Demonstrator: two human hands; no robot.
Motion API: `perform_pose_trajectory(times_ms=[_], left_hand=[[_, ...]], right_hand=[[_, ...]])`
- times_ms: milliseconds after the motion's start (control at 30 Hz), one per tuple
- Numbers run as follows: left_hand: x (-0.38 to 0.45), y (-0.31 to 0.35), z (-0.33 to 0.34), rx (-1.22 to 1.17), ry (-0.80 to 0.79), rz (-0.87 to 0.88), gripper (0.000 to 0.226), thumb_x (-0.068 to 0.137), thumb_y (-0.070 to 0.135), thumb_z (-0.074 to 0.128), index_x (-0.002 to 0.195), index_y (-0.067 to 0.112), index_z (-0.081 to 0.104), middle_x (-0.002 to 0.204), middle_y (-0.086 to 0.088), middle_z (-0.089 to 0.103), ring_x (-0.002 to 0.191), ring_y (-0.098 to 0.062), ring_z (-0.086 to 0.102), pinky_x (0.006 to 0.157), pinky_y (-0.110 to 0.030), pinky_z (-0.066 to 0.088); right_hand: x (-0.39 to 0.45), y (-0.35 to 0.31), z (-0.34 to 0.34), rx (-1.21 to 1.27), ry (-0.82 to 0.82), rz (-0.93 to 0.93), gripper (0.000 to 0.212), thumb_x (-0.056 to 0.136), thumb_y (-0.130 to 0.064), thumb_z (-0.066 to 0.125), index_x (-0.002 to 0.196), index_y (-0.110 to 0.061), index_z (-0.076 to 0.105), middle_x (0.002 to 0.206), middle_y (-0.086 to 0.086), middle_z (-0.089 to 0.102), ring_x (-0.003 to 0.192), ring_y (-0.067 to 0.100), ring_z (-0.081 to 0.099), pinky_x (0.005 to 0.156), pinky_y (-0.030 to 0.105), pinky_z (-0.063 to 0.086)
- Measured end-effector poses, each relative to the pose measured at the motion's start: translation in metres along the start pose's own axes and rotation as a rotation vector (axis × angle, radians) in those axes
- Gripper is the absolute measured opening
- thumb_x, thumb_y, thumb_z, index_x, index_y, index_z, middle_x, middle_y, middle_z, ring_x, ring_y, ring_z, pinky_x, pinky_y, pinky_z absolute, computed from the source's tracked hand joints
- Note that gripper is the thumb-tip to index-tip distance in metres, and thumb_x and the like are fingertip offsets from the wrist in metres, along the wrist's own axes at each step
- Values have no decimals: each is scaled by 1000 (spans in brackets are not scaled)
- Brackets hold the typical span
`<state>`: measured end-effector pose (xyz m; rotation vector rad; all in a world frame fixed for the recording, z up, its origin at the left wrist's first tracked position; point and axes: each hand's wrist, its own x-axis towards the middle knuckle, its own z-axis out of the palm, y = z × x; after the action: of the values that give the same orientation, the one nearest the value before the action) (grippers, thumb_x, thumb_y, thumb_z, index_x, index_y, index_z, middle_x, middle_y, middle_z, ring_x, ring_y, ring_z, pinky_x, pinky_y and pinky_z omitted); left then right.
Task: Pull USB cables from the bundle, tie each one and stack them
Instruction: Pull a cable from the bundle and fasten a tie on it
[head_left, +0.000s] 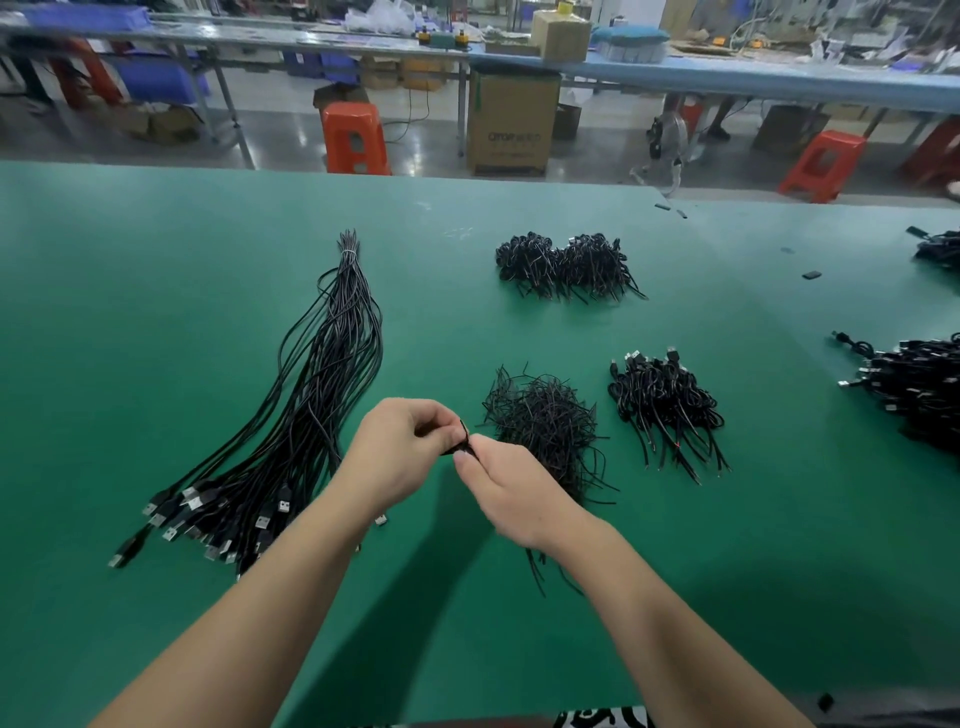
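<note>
Cable, black and thin, sits pinched between both hands above the green tabletop, most of it hidden inside the fingers; loose black ends trail out below the right wrist onto the mat. Left hand curls its fingers and thumb around the cable from the left, knuckles up. Right hand grips the same cable from the right, its thumb and forefinger meeting the left fingers at the small dark knot of wire.

Left of the held cable lies the long bundle of untied USB cables, bound by a pale tie at its far tip and fanning toward the near edge, where the silver plugs spread out. Just right of the held cable, partly behind the right hand, is a tangled heap of short black ties. Further right of that heap rests a stack of tied cables with plugs showing at its far side. Beyond the held cable, toward the far edge, lies another pile of tied cables. At the right border of the tabletop more black cables are heaped, cut off by the frame.

Past the tabletop stand orange stools and a cardboard box on the floor.
</note>
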<state>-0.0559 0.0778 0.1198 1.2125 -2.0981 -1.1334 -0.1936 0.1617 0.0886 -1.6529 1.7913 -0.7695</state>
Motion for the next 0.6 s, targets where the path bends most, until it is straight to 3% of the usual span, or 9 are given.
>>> perform_pose_trajectory(times_ms=[67, 167, 267, 467, 600], left_hand=[[0, -1, -3, -1, -34, -18, 12, 90, 14, 71, 78, 16, 74, 75, -3, 74, 69, -15, 62, 76, -38, 55], [-1, 1, -4, 30, -37, -15, 13, 90, 14, 71, 78, 18, 74, 70, 2, 71, 64, -10, 57, 68, -30, 51], [1, 3, -7, 81, -41, -4, 13, 89, 15, 72, 77, 20, 74, 68, 8, 69, 63, -8, 57, 66, -25, 48], [1, 3, -5, 131, -36, -8, 16, 89, 17, 70, 76, 24, 72, 71, 7, 71, 68, -15, 63, 65, -26, 50], [2, 3, -3, 98, 3, -16, 10, 85, 20, 75, 79, 26, 70, 75, 10, 70, 69, -9, 60, 66, -23, 47]], right_hand=[[0, 0, 1, -136, -11, -37, 35, 106, -35, 37, 72, -27, 32, 66, -5, 46, 57, 12, 41, 60, 34, 30], [0, -1, 3, -224, 18, -72, 35, 106, -35, 35, 72, -29, 28, 67, -7, 44, 60, 15, 41, 62, 34, 26], [1, -2, 4, -246, 38, -77, 33, 106, -34, 35, 75, -26, 31, 69, -8, 42, 66, 23, 43, 63, 36, 27], [0, -3, 1, -297, 40, -135, 26, 109, -32, 32, 86, -19, 39, 77, -2, 48, 72, 26, 47, 66, 36, 29], [2, 0, -2, -412, 42, -164, 25, 109, -33, 29, 89, -20, 38, 78, -2, 48, 72, 28, 51, 67, 37, 31]])
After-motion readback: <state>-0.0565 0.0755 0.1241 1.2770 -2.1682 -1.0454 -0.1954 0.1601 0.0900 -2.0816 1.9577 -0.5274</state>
